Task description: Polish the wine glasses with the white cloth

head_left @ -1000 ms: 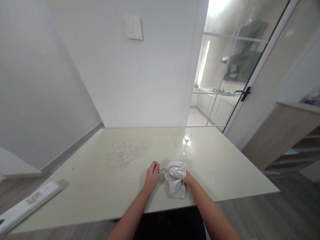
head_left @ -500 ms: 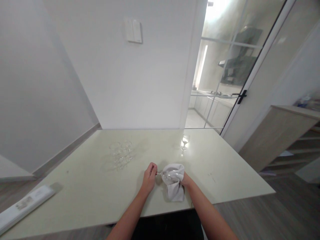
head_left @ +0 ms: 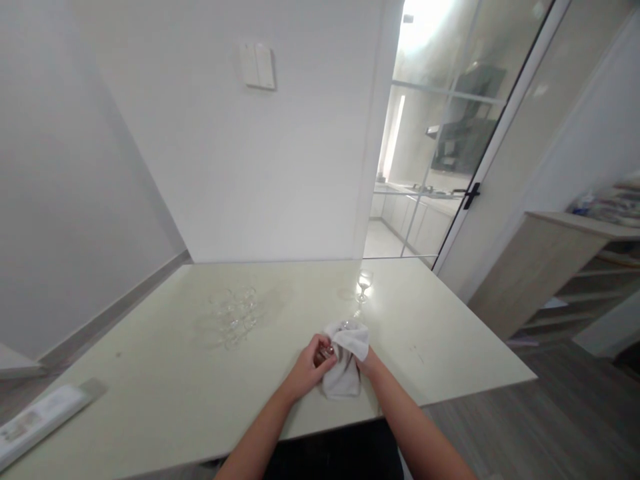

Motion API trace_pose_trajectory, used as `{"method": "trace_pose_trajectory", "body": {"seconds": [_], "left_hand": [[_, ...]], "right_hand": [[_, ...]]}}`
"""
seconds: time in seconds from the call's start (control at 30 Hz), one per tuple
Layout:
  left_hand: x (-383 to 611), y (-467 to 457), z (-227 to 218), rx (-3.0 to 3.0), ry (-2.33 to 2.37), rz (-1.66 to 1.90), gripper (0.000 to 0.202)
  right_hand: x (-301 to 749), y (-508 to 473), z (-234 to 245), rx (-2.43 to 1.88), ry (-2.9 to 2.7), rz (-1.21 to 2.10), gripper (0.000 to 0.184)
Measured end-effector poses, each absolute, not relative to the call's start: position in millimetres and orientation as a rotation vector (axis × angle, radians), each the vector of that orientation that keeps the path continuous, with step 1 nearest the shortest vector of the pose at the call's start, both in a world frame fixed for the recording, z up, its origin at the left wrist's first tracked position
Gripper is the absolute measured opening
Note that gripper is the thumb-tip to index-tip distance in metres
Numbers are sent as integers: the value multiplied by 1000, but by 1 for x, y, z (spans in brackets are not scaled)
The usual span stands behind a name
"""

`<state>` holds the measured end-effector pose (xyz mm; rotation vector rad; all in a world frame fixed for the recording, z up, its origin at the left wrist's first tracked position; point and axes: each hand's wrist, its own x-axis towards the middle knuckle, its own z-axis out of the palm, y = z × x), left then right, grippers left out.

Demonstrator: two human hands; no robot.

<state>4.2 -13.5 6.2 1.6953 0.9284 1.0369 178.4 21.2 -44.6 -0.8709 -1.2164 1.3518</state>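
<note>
My left hand (head_left: pixel 309 368) is closed around the foot end of a clear wine glass (head_left: pixel 328 351), close to the table's near edge. A white cloth (head_left: pixel 342 381) wraps the glass's bowl, and part of its rim shows past the cloth's far side. Under and behind the cloth is my right hand (head_left: pixel 369 363), gripping it, with most of its fingers hidden. Farther off, another stemmed glass (head_left: pixel 365 283) stands upright by itself. Several clear glasses (head_left: pixel 236 313) are grouped to the left, their outlines faint against the table.
The pale glossy table (head_left: pixel 165 373) meets a white wall at its far side. A long white box (head_left: pixel 37 420) lies at the left front corner. Beyond the table on the right are a glass door (head_left: pixel 425 133) with a black handle and a wooden shelf unit (head_left: pixel 540 267).
My left hand has turned and come closer to the cloth, so the stem no longer sticks out between them. The cloth is folded more tightly over the bowl. The view has shifted slightly right.
</note>
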Motion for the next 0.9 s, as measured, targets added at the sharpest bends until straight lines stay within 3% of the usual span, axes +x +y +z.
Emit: {"method": "trace_pose_trajectory", "body": {"seconds": [0.23, 0.4, 0.63, 0.9], "left_hand": [[2, -8, 4, 1691, 949, 1115, 27], [-3, 8, -11, 1417, 1071, 1225, 35], [-14, 10, -6, 1239, 929, 1407, 47], [-10, 0, 5, 942, 703, 1216, 62]], "right_hand": [[175, 24, -27, -801, -808, 1462, 32], [167, 23, -37, -803, -960, 1481, 31], [123, 17, -36, -635, -1610, 1447, 30], [115, 3, -33, -711, -1275, 1672, 31]]}}
